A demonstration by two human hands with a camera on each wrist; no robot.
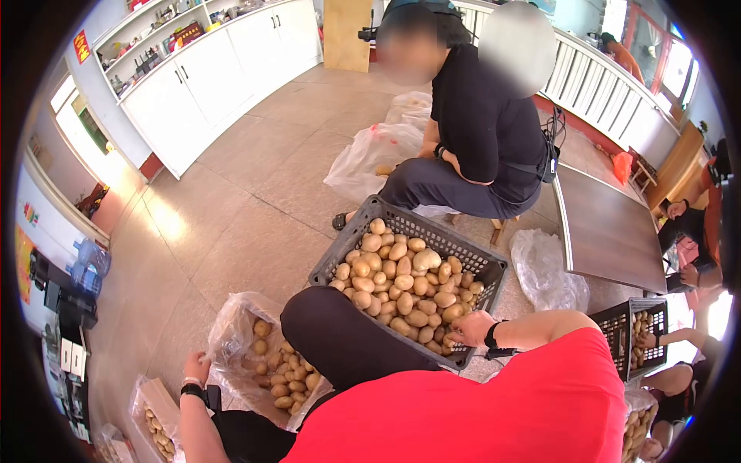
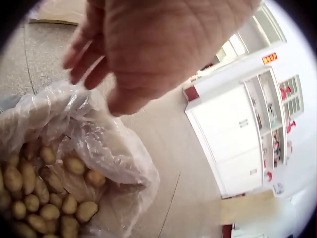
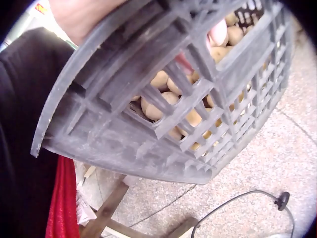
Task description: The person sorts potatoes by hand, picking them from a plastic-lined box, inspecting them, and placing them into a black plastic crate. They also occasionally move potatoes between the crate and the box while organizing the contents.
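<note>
In the head view, a black plastic crate (image 1: 486, 270) heaped with potatoes (image 1: 405, 282) stands in front of the person. The right hand (image 1: 472, 330) reaches over its near right corner, fingers down among the potatoes. Through the crate's slats, the right wrist view shows fingertips (image 3: 218, 32) beside potatoes; I cannot tell whether they grip one. To the left, a clear plastic bag (image 1: 231, 328) holds more potatoes (image 1: 285, 378). The left hand (image 1: 197, 367) is at that bag's outer edge. Its fingers hang loosely above the bag (image 2: 119, 148) in the left wrist view, holding nothing visible.
Another person (image 1: 486, 131) sits beyond the crate near plastic bags (image 1: 374, 158). A brown board (image 1: 610, 228) and a crumpled clear bag (image 1: 548, 270) lie to the right, with a second crate (image 1: 614, 332) nearby. A box of potatoes (image 1: 158, 401) stands at lower left. White cabinets (image 1: 201, 85) line the wall.
</note>
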